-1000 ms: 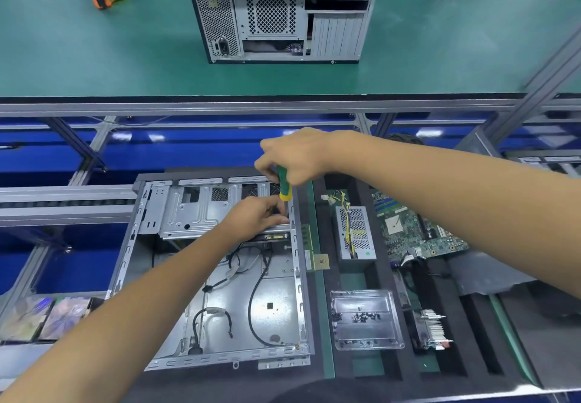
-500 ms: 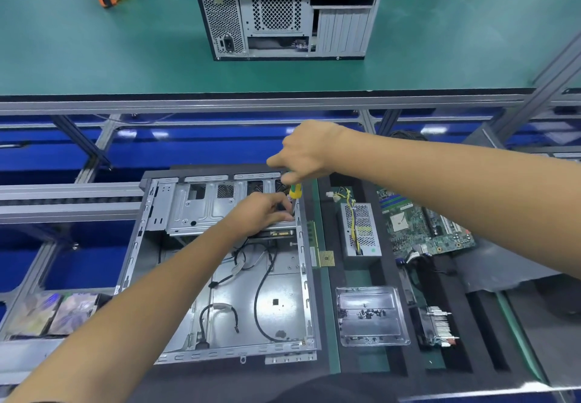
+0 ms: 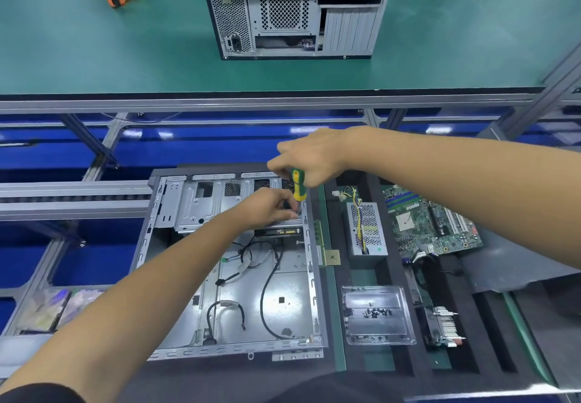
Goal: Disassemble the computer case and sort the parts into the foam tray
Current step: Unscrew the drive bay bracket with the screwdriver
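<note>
While gripped by right-hand fingers (image 3: pixel 284 163), screwdriver (image 3: pixel 298 184).

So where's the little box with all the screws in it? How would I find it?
Start at the open computer case lying flat on the near bench, then look right to the black foam tray. The clear plastic screw box sits at its near end, below the silver power supply. It alone is see-through, with small dark screws inside.

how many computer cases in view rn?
2. One open case lies flat under both hands on the near bench; one closed case stands upright on the far green bench. None else visible.
</note>
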The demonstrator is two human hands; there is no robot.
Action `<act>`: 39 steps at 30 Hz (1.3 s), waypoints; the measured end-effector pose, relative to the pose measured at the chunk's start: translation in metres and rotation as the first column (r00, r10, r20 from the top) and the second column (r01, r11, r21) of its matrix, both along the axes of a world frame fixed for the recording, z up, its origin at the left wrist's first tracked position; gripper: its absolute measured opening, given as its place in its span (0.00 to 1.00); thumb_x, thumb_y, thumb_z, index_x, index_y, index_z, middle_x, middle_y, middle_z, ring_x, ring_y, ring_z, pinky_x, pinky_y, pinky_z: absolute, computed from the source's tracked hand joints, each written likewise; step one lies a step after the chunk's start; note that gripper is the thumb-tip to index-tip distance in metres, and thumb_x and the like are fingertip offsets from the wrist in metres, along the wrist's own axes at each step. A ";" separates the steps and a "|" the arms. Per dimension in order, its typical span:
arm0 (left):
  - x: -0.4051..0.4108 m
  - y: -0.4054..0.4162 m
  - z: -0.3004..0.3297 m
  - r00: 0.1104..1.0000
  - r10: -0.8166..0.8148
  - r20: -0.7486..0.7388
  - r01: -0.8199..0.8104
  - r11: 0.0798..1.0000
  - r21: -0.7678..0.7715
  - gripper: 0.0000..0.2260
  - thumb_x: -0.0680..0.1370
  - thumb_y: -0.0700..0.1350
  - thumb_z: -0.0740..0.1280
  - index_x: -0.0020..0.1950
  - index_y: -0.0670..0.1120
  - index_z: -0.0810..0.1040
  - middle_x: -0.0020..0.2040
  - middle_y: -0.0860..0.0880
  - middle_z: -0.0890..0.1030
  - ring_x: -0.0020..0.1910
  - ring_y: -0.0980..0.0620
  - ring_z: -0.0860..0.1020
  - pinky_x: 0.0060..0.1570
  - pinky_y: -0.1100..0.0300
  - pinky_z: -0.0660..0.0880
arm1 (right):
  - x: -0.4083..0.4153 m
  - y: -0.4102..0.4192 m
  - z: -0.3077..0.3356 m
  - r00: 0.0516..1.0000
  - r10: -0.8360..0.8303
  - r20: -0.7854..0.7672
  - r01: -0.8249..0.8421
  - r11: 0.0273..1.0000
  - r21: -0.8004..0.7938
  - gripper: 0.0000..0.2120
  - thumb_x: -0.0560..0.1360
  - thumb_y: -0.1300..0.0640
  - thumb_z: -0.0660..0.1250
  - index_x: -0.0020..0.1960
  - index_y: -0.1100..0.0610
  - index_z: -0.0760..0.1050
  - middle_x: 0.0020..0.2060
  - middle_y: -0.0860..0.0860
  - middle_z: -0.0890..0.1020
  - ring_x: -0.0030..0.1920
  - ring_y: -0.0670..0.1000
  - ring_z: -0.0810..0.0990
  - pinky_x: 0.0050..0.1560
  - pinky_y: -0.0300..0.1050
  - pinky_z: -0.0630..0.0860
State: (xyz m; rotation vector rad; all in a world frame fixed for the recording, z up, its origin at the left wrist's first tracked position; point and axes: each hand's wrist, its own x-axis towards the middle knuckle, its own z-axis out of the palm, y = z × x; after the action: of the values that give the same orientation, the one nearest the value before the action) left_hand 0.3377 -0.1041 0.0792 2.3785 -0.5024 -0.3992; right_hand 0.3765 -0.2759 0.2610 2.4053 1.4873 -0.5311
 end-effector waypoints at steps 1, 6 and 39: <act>0.000 -0.001 0.001 1.000 -0.009 -0.001 0.009 1.000 0.012 0.05 0.78 0.51 0.74 0.49 0.52 0.82 0.27 0.64 0.73 0.29 0.61 0.71 0.32 0.68 0.66 | -0.002 0.001 0.000 0.999 -0.016 0.046 0.017 0.999 -0.034 0.09 0.76 0.50 0.64 0.52 0.48 0.65 0.42 0.47 0.72 0.37 0.53 0.73 0.32 0.46 0.61; 0.000 -0.001 0.005 0.999 -0.032 -0.031 0.032 0.999 0.004 0.04 0.78 0.51 0.74 0.48 0.54 0.80 0.27 0.58 0.72 0.28 0.59 0.69 0.32 0.66 0.67 | 0.002 -0.002 -0.003 0.990 0.055 0.130 -0.055 0.998 -0.006 0.07 0.79 0.52 0.59 0.56 0.49 0.66 0.36 0.47 0.71 0.35 0.52 0.71 0.32 0.47 0.59; 0.005 -0.029 0.026 0.966 -0.217 0.143 0.102 0.821 0.562 0.10 0.79 0.50 0.64 0.47 0.46 0.81 0.42 0.49 0.79 0.42 0.45 0.77 0.39 0.56 0.72 | 0.002 0.000 0.007 0.999 0.033 0.025 -0.037 0.983 0.178 0.16 0.65 0.65 0.62 0.46 0.47 0.65 0.44 0.46 0.66 0.34 0.47 0.68 0.31 0.46 0.59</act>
State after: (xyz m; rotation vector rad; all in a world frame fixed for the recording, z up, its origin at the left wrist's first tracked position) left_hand 0.3427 -0.1328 0.1053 2.9709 -0.7702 -0.4233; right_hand 0.3789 -0.2760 0.2680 2.5040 1.6276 -0.3763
